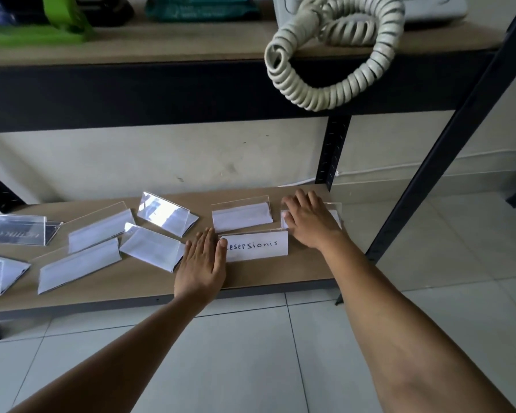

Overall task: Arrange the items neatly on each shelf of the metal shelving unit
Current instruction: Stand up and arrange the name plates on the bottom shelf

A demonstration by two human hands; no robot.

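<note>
While the shelving unit point(447, 150) fills the view with its dark posts and two wooden boards, the work sits on the lower shelf point(251, 281), where clear sign holders with white paper inserts lie spread about. Those toward the left point(102, 226) sit at odd angles, some overlapping, which I take as the part not yet tidied; the three at the right end lie square to the shelf edge, apparently set there as the start of a neat block. On the upper shelf point(191, 46) a coiled cord point(325, 87) droops over the front edge beside green things and packets, too blurred to name. The labelled holder point(256, 245), reading "esepsionis", lies near the front edge, with a blank holder point(242, 216) just behind it. The left hand point(201, 260) lies flat, fingers straight, its thumb touching the labelled holder's left end, probably to nudge it into line. The right hand point(309, 219) rests spread and flat on the corner holder point(334, 214), pressing rather than gripping it.
</note>
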